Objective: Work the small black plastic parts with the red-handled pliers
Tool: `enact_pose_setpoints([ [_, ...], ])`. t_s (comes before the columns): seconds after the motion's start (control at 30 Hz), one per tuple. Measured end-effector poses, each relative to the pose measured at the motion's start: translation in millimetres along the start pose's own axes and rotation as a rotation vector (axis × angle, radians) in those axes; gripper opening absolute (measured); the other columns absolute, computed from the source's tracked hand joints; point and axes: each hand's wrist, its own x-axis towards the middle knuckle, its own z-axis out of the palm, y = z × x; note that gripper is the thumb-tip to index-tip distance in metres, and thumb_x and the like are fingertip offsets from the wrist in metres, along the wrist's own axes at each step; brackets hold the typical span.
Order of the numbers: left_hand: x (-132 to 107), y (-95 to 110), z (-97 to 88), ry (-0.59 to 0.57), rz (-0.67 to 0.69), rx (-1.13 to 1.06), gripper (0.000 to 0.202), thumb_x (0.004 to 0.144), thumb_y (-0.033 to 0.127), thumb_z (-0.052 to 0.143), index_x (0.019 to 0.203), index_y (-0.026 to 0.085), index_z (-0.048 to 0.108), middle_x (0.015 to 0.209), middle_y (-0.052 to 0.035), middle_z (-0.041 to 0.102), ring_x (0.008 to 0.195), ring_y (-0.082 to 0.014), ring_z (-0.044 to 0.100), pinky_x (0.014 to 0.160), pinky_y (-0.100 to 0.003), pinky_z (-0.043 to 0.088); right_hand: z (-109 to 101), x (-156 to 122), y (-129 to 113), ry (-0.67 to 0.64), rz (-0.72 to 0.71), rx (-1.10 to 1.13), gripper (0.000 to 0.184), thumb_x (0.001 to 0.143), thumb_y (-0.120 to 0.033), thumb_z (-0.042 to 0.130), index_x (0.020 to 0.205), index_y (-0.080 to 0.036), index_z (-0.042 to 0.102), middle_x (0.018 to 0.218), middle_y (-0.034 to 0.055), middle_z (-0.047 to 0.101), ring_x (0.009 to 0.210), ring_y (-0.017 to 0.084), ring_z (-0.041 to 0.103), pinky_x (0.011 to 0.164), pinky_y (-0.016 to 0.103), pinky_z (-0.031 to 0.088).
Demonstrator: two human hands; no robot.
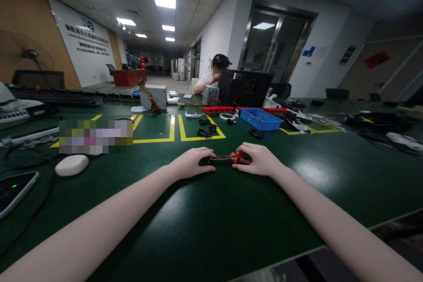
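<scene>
As both arms stretch out over the dark green tabletop (205, 229), the hands meet in the middle of it, a little way in from the near edge. The right hand (259, 159) is clenched round the red handles of a pair of pliers (231, 157), knuckles up, with the metal nose pointing left. The left hand (192, 163) is curled down on a small black part (204, 161), fingers closed over it right where the plier tips arrive. Tool and part touch, and both sit low against the tabletop between the two hands.

Look just beyond: yellow tape lines (172, 131) mark out boxes on the green, and a few loose black pieces (204, 132) lie inside one of them. Farther back there's a roll of tape (227, 116), and to its right a blue bin (260, 119) stands behind a long red strip (218, 109).

Out to the near left, a white oval gadget (72, 165) rests by itself, and a flat device with a green light (15, 189) lies at the edge of the shot, cables trailing around it.

At the far side a person in a dark cap (216, 75) sits behind an open black computer case (245, 88). A grey box with bundled wires (153, 96) stands to the left of them.
</scene>
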Motion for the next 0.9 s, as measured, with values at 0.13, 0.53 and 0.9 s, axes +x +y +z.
enact_pose_setpoints([
  [0.13, 0.3, -0.3, 0.0, 0.008, 0.011, 0.006, 0.037, 0.087, 0.039, 0.065, 0.119, 0.020, 0.063, 0.128, -0.0108, 0.061, 0.118, -0.0256, 0.058, 0.103, -0.041, 0.045, -0.1, 0.0, 0.4, -0.021, 0.006, -0.007, 0.035, 0.078, -0.052, 0.065, 0.092, -0.020, 0.061, 0.089, 0.0059, 0.065, 0.075, 0.019, 0.062, 0.065, 0.030, 0.046],
  [0.53, -0.9, 4.8, -4.5, 0.044, 0.038, 0.076, 0.038, 0.085, 0.045, 0.066, 0.113, 0.019, 0.067, 0.122, -0.0103, 0.062, 0.112, -0.0255, 0.058, 0.099, -0.041, 0.048, -0.6, -0.7, -0.5, -0.014, 0.008, -0.003, 0.033, 0.078, -0.051, 0.065, 0.091, -0.020, 0.060, 0.087, 0.0053, 0.065, 0.074, 0.019, 0.062, 0.063, 0.029, 0.044],
  [0.9, -0.4, 3.0, -1.4, 0.016, 0.022, 0.076, 0.039, 0.086, 0.036, 0.065, 0.119, 0.016, 0.063, 0.123, -0.0110, 0.061, 0.112, -0.0237, 0.059, 0.100, -0.037, 0.048, -1.2, 0.3, 0.1, -0.044, 0.052, 0.015, 0.037, 0.079, -0.053, 0.064, 0.095, -0.020, 0.063, 0.091, 0.0061, 0.065, 0.078, 0.019, 0.062, 0.067, 0.029, 0.045],
])
